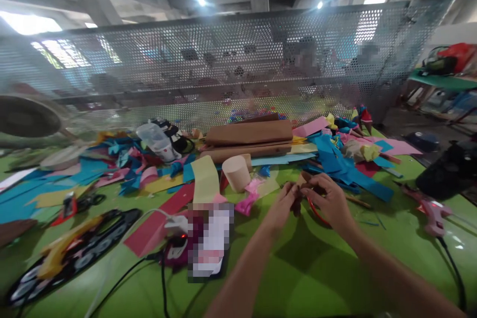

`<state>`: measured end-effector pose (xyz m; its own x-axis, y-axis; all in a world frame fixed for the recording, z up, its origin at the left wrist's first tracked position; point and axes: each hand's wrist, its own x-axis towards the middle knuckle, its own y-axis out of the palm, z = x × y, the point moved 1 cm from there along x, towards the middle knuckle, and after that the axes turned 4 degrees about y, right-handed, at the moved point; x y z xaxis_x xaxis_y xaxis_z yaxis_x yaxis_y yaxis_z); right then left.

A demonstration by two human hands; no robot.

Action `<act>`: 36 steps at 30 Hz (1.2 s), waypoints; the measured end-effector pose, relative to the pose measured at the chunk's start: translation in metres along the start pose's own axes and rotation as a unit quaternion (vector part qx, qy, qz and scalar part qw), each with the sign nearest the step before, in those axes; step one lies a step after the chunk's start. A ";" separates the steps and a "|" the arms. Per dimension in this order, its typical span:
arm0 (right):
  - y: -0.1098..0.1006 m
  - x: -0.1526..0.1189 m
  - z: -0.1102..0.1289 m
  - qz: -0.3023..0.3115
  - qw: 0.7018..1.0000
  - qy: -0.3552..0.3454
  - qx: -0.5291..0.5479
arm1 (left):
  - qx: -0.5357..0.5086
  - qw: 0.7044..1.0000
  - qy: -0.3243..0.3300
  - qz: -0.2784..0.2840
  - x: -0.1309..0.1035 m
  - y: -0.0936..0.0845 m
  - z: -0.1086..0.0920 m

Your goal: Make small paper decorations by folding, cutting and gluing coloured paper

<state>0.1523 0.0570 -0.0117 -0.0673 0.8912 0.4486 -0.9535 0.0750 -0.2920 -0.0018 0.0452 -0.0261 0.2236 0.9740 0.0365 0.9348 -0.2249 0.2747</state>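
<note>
My left hand [283, 204] and my right hand [328, 201] meet above the green table, fingers closed together. Between their fingertips is a small brown paper piece [304, 178], mostly hidden by the fingers. A red loop [316, 212], resembling a scissors handle, shows just under my right hand; whether that hand holds it I cannot tell. Left of my hands lie bright pink paper scraps [246, 203] and a roll of cream paper strip [236, 173]. Blue paper strips [345, 171] spread out beyond my right hand.
Brown paper rolls [249, 133] lie across the back before a perforated metal screen [238, 59]. At right rests a pink glue gun [435, 216] with its cord. A phone [212, 241], a power adapter [177, 226] and a yellow-handled tool [69, 243] occupy the left.
</note>
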 end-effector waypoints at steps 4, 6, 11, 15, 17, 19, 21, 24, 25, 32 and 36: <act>0.000 -0.002 -0.001 -0.016 1.000 0.008 -0.020 | 0.022 1.000 0.023 -0.001 -0.002 0.005 0.003; 0.000 -0.002 -0.001 -0.025 0.999 0.009 -0.025 | 0.037 0.999 0.027 -0.009 -0.003 0.006 0.004; -0.001 -0.002 -0.001 -0.050 0.999 0.007 -0.017 | 0.076 0.994 0.048 -0.059 -0.006 0.009 0.007; -0.002 -0.002 0.000 -0.078 0.997 0.008 -0.003 | 0.086 0.993 0.061 -0.051 -0.009 0.012 0.006; -0.003 -0.002 0.001 -0.085 0.996 0.009 0.005 | 0.090 0.993 0.067 -0.044 -0.010 0.013 0.005; -0.004 -0.003 0.001 -0.089 0.996 0.011 0.017 | 0.100 0.991 0.078 -0.041 -0.010 0.013 0.004; -0.004 -0.003 0.003 -0.093 0.995 0.010 0.027 | 0.116 0.989 0.085 -0.039 -0.009 0.013 0.005; -0.006 -0.003 0.006 -0.090 0.995 0.004 0.039 | 0.131 0.987 0.086 -0.032 -0.006 0.012 0.008; -0.006 -0.003 0.007 -0.087 0.995 0.003 0.042 | 0.132 0.987 0.086 -0.033 -0.005 0.011 0.010; -0.009 -0.001 0.006 -0.089 0.995 -0.001 0.035 | 0.158 0.981 0.100 -0.046 -0.001 0.004 0.016; -0.010 0.000 0.007 -0.082 0.996 -0.016 0.030 | 0.149 0.985 0.073 -0.039 0.000 0.003 0.015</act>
<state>0.1602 0.0536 -0.0031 0.0836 0.8546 0.5124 -0.9682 0.1913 -0.1610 0.0048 0.0440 -0.0395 0.1259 0.9774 0.1699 0.9920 -0.1259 -0.0112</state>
